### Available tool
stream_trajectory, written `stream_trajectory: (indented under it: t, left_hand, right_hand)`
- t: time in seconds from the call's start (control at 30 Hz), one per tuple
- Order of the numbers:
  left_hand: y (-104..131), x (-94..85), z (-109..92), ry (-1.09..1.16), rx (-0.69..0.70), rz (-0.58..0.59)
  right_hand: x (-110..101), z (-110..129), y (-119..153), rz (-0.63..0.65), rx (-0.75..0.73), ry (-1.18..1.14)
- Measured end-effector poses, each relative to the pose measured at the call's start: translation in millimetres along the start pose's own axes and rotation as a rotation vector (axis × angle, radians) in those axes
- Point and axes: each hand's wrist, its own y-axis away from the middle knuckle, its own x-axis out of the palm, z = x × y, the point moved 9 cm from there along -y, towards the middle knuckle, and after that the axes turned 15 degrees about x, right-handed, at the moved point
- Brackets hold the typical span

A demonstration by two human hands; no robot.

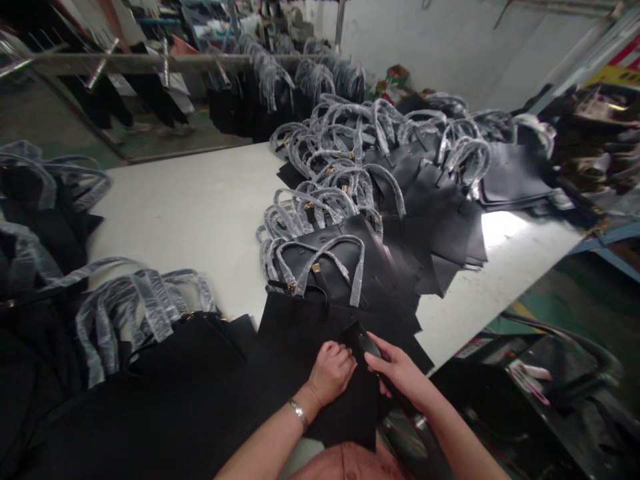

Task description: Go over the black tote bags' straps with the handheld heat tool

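Across the near part of the table lies a black handbag (295, 333), flat, with its lower part toward me. My left hand (334, 370), a metal bracelet on its wrist, rests on the bag with fingers curled against the material; the fingertips are hidden. Close beside it, my right hand (400, 370) is wrapped around a black hand tool (361, 340) with a flat, squarish head. The tool's head is over the bag, near the left fingers; whether it touches cannot be made out. Just beyond lies another black bag (345, 230) with plastic-wrapped handles and a gold-coloured clasp.
Several black bags (440, 207) with wrapped handles overlap along the white table (190, 207). More bags (195, 373) lie at the left. A metal rail (200, 63) and a standing person's legs (155, 93) are behind. A black bin-like container (510, 413) stands right.
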Motion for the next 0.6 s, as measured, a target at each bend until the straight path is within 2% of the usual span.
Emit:
stream_trajectory:
  t: [0.23,0.4,0.53,0.6]
  left_hand:
    - [4,2.2,-1,0.017,0.005,-0.036]
    - [7,6.9,-3,0.035,0.016,-0.050]
    - [6,8.8,-2,0.055,0.003,-0.013]
    - [5,8.1,-2,0.052,0.001,-0.005]
  right_hand:
    - [-1,1,1,-0.013,-0.006,0.141]
    - [16,32,-1,-0.053,-0.137,0.116]
    - [25,41,-3,0.018,-0.125,0.055]
    - [25,45,-7,0.000,-0.105,0.059]
